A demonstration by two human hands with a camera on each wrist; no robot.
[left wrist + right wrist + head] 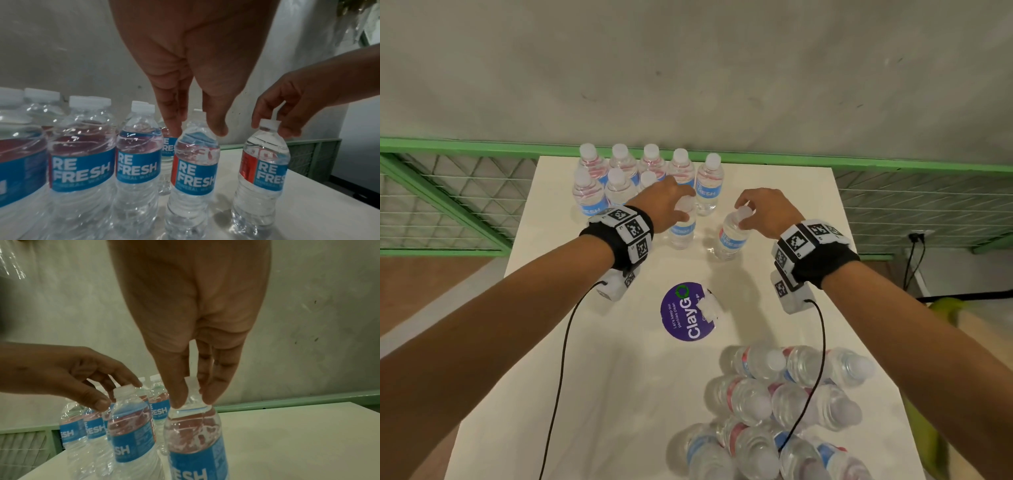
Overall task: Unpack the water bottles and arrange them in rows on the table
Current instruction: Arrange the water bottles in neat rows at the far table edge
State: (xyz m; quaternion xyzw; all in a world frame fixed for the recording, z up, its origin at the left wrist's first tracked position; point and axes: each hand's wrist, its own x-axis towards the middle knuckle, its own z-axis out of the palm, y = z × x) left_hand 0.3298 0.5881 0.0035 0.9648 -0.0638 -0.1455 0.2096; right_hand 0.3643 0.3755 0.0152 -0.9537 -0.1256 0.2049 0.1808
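Water bottles point(647, 171) stand upright in two rows at twelve o'clock on the white table point(592, 359), while the unpacked rest lie heaped in torn wrap point(784, 411) at five o'clock. Each of the hands pinches one bottle by its neck and cap, the left hand point(666, 202) on one point(683, 229) beside the front row, the right hand point(767, 212) on another point(732, 236) at its three o'clock. Gripping the tops likely keeps fingers clear of neighbours, so both bottles can extend the front row closely.
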